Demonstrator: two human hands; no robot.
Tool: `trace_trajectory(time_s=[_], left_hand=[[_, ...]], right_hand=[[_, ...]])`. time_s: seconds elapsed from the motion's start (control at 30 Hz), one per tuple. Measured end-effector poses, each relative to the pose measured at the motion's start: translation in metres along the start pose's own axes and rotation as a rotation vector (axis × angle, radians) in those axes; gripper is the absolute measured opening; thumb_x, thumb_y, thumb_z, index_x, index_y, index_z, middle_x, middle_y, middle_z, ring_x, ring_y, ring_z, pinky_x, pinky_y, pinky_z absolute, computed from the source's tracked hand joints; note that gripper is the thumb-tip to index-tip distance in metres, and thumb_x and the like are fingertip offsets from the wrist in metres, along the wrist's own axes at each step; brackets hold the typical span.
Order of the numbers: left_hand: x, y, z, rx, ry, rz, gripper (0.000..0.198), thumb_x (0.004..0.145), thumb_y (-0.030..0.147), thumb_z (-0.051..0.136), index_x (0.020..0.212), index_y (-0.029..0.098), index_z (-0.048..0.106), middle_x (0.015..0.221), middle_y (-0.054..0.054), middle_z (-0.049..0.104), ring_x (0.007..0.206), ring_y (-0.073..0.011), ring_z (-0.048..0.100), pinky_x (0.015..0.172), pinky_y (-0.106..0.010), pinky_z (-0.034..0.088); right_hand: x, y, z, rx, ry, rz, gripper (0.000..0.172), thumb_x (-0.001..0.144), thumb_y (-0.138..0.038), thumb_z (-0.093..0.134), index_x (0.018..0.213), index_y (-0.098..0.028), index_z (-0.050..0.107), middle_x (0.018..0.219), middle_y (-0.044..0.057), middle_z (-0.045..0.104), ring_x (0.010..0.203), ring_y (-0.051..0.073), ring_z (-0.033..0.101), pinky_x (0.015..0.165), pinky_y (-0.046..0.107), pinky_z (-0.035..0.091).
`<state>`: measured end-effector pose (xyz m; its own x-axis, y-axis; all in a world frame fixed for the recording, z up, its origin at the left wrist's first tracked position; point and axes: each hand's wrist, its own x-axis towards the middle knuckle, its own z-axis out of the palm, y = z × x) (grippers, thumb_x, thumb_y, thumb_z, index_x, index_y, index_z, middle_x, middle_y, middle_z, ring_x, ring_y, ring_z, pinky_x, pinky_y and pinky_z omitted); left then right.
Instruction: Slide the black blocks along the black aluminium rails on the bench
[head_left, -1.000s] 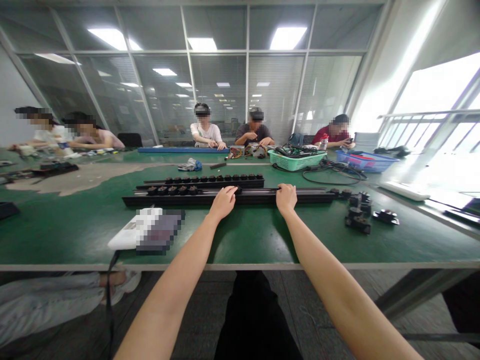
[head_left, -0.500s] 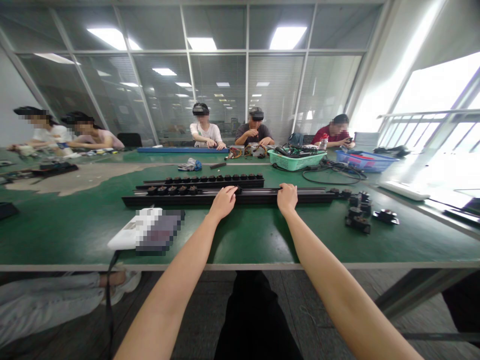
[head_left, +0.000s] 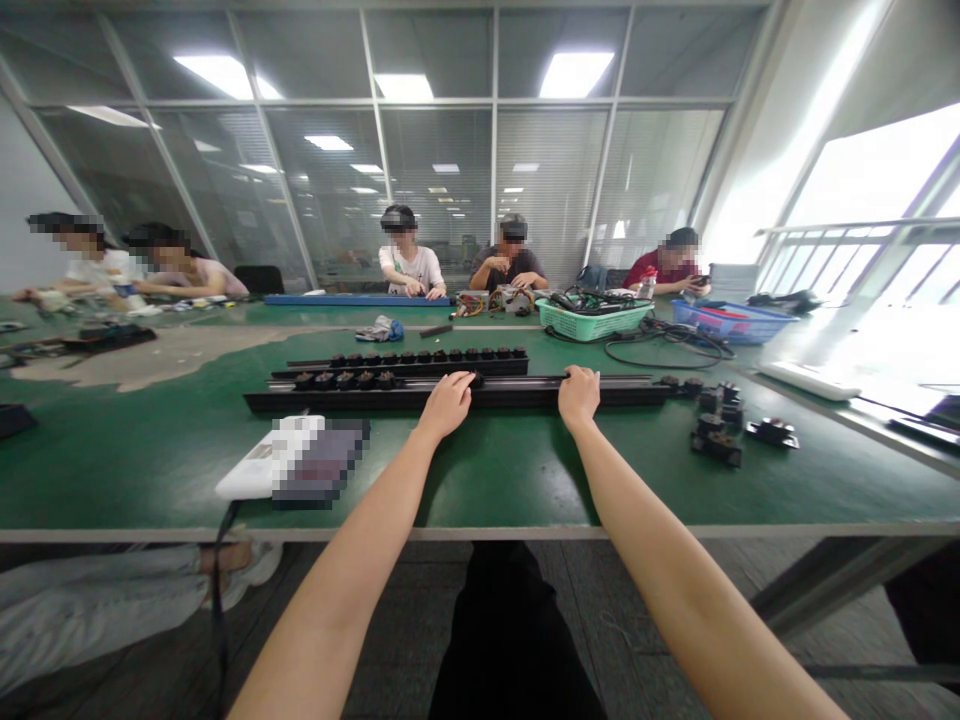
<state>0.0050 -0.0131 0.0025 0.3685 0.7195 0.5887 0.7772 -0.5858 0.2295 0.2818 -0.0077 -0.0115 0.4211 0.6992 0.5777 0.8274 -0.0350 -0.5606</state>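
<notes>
Both my hands rest on a long black extrusion rail (head_left: 480, 398) lying crosswise on the green bench. My left hand (head_left: 448, 405) curls over it just right of several black knobbed sliders (head_left: 345, 380), and my right hand (head_left: 578, 396) grips it further right. Behind it lies a second black rail (head_left: 427, 366) with a row of similar knobs. Several black bracket parts (head_left: 716, 437) sit beyond the rail's right end. A white device (head_left: 247, 478), partly pixelated, lies near the bench's front edge, left of my left forearm.
The green bench (head_left: 495, 480) has a pale front edge, with my legs below. Across it stand a green basket of cables (head_left: 592, 320), a blue basket (head_left: 731, 322) and a white power strip (head_left: 806, 380). Several co-workers (head_left: 510, 260) sit at the far side, their hands on their own items.
My right hand has slid slightly rightward along the rail. My left hand and the objects on the bench stay in place.
</notes>
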Motion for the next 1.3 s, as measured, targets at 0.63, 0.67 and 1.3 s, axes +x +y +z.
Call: trace_trajectory(time_s=[0.63, 0.67, 1.3], left_hand=[[0.001, -0.005, 0.003, 0.004, 0.023, 0.027, 0.043, 0.101, 0.015, 0.045, 0.139, 0.017, 0.065, 0.143, -0.012, 0.065, 0.136, -0.0249, 0.060, 0.124, -0.046, 0.043], [0.001, -0.005, 0.004, 0.005, 0.024, 0.030, 0.043, 0.101, 0.015, 0.045, 0.139, 0.017, 0.065, 0.144, -0.012, 0.065, 0.136, -0.0250, 0.060, 0.124, -0.046, 0.043], [0.002, -0.007, 0.005, 0.016, 0.011, 0.026, 0.044, 0.102, 0.016, 0.043, 0.141, 0.015, 0.064, 0.146, -0.013, 0.064, 0.138, -0.0252, 0.059, 0.126, -0.046, 0.040]], right_hand=[[0.015, 0.000, -0.021, -0.101, -0.198, 0.033, 0.037, 0.093, -0.010, 0.049, 0.115, -0.017, 0.078, 0.123, 0.017, 0.068, 0.111, 0.027, 0.064, 0.099, 0.037, 0.048], [0.018, 0.003, -0.023, -0.101, -0.227, 0.014, 0.037, 0.093, -0.010, 0.050, 0.116, -0.017, 0.079, 0.124, 0.016, 0.069, 0.111, 0.026, 0.065, 0.098, 0.036, 0.049], [0.033, 0.060, -0.014, 0.049, -0.247, -0.383, 0.031, 0.097, -0.018, 0.051, 0.116, -0.021, 0.075, 0.113, 0.013, 0.065, 0.111, 0.028, 0.061, 0.105, 0.041, 0.048]])
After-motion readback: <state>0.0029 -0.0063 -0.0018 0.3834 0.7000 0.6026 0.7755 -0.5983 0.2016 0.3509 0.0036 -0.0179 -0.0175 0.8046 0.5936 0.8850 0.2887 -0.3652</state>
